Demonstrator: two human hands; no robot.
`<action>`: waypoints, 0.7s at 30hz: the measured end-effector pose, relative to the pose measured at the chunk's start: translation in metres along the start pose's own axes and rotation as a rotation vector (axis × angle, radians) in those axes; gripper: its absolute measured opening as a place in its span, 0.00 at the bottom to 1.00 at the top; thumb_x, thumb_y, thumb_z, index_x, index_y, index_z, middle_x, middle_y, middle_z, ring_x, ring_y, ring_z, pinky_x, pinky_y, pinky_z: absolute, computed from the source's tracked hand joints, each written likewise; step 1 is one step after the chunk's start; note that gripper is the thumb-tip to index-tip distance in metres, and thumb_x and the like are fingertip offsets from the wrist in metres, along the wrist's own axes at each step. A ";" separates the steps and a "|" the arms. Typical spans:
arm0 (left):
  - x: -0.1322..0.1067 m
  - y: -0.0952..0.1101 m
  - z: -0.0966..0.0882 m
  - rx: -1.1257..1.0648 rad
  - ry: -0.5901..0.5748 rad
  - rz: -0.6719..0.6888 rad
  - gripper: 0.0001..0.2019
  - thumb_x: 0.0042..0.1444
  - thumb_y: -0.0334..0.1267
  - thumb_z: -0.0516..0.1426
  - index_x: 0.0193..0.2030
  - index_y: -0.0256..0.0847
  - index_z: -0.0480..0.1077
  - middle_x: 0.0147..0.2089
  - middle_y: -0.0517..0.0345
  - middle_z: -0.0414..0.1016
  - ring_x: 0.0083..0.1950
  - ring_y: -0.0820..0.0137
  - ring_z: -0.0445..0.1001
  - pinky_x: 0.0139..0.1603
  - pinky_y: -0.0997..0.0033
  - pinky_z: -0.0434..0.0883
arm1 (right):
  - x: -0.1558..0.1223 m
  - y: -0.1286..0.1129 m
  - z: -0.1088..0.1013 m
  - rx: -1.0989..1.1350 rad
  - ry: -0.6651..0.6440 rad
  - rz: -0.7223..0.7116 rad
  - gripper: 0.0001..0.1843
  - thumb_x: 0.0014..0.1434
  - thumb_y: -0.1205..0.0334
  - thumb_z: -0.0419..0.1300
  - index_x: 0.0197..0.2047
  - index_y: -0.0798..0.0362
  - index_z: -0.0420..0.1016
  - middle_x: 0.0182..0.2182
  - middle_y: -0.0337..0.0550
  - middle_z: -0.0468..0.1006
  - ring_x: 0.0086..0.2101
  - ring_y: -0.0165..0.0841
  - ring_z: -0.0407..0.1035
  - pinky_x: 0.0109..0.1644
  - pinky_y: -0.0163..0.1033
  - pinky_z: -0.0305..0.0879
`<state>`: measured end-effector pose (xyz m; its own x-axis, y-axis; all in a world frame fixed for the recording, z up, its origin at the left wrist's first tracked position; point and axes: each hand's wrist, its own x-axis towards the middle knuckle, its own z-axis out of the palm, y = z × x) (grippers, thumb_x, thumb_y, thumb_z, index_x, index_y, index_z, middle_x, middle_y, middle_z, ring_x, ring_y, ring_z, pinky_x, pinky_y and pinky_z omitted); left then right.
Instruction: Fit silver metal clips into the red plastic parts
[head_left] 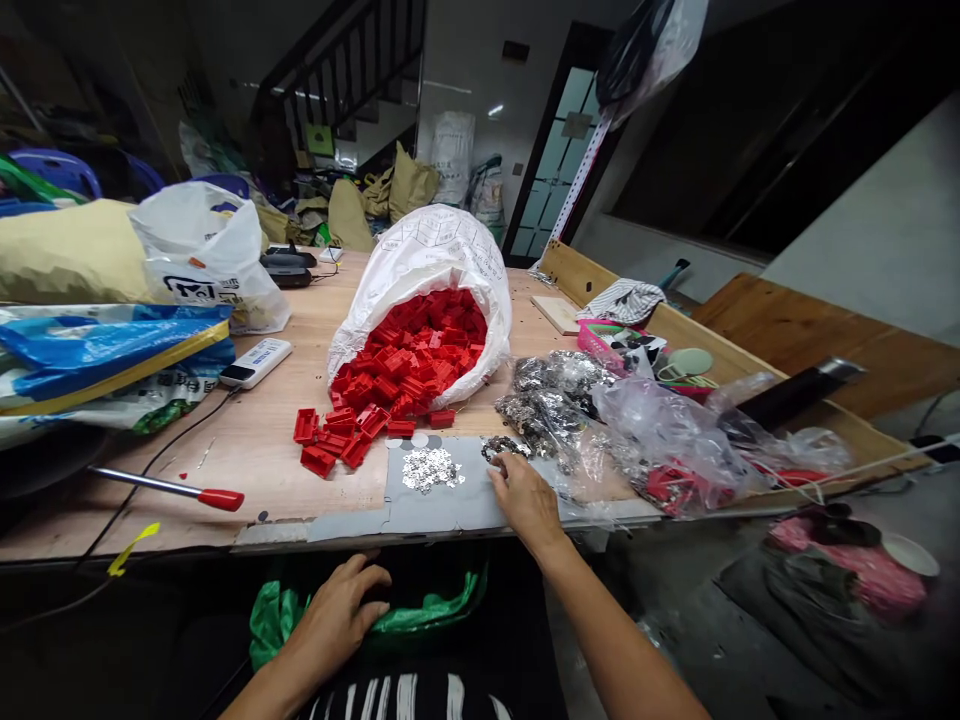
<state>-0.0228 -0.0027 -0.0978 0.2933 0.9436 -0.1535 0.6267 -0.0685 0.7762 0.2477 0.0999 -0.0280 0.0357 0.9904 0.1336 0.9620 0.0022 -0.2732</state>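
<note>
My right hand (525,500) rests at the table's front edge, fingertips bent together beside a small heap of dark metal pieces (504,446). Whatever lies between those fingertips is too small to make out. To its left, a pile of shiny silver metal pieces (431,468) is spread on a grey mat (461,508). My left hand (337,608) hovers below the table edge, over a green plastic bag (435,615); its fingers are loosely curved, thumb apart, with nothing visible in them. Red plastic blocks (427,345) spill from a large white sack (442,240) lying on its side.
Clear plastic bags (652,415) and bagged metal pieces (555,385) crowd the right side, near a pink basket (600,345). A red-handled tool (221,498), a white power strip (259,362) and stuffed bags (97,350) occupy the left. A wooden board rim (577,270) borders the right.
</note>
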 end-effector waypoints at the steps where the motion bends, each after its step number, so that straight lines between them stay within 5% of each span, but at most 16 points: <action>1: 0.001 0.001 -0.001 0.005 -0.010 -0.001 0.11 0.53 0.34 0.56 0.42 0.48 0.74 0.49 0.54 0.73 0.55 0.60 0.69 0.54 0.62 0.65 | 0.007 0.002 0.000 -0.057 0.003 0.015 0.08 0.62 0.60 0.55 0.44 0.50 0.71 0.41 0.43 0.76 0.36 0.34 0.71 0.37 0.35 0.60; 7: 0.007 0.023 -0.022 -0.217 -0.089 0.028 0.09 0.55 0.38 0.56 0.41 0.44 0.74 0.40 0.57 0.78 0.43 0.65 0.75 0.45 0.69 0.70 | 0.030 0.000 0.005 -0.190 -0.013 -0.014 0.06 0.62 0.60 0.54 0.40 0.50 0.71 0.39 0.42 0.76 0.36 0.34 0.71 0.35 0.35 0.59; 10: 0.020 0.028 -0.041 -0.217 0.043 0.035 0.09 0.56 0.41 0.55 0.40 0.42 0.74 0.37 0.58 0.79 0.40 0.66 0.76 0.43 0.69 0.71 | 0.029 -0.001 0.008 -0.181 -0.018 -0.037 0.06 0.62 0.62 0.54 0.38 0.51 0.71 0.38 0.42 0.76 0.37 0.34 0.71 0.35 0.35 0.59; 15: 0.059 0.021 -0.074 0.319 0.543 0.130 0.15 0.57 0.37 0.54 0.51 0.38 0.70 0.47 0.47 0.76 0.48 0.59 0.72 0.50 0.59 0.68 | 0.010 0.005 0.006 -0.086 -0.040 -0.168 0.06 0.63 0.63 0.52 0.39 0.49 0.71 0.38 0.40 0.76 0.38 0.33 0.71 0.38 0.34 0.61; 21: 0.093 0.021 -0.083 0.780 0.579 0.120 0.15 0.56 0.39 0.55 0.49 0.39 0.73 0.48 0.44 0.75 0.48 0.52 0.67 0.46 0.54 0.66 | -0.015 0.018 -0.001 0.089 -0.076 -0.214 0.08 0.62 0.64 0.52 0.43 0.48 0.70 0.42 0.40 0.76 0.40 0.33 0.71 0.42 0.35 0.63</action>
<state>-0.0425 0.1101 -0.0453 0.1172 0.9152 0.3855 0.9784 -0.1729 0.1130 0.2645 0.0851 -0.0341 -0.1898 0.9737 0.1260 0.9177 0.2216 -0.3297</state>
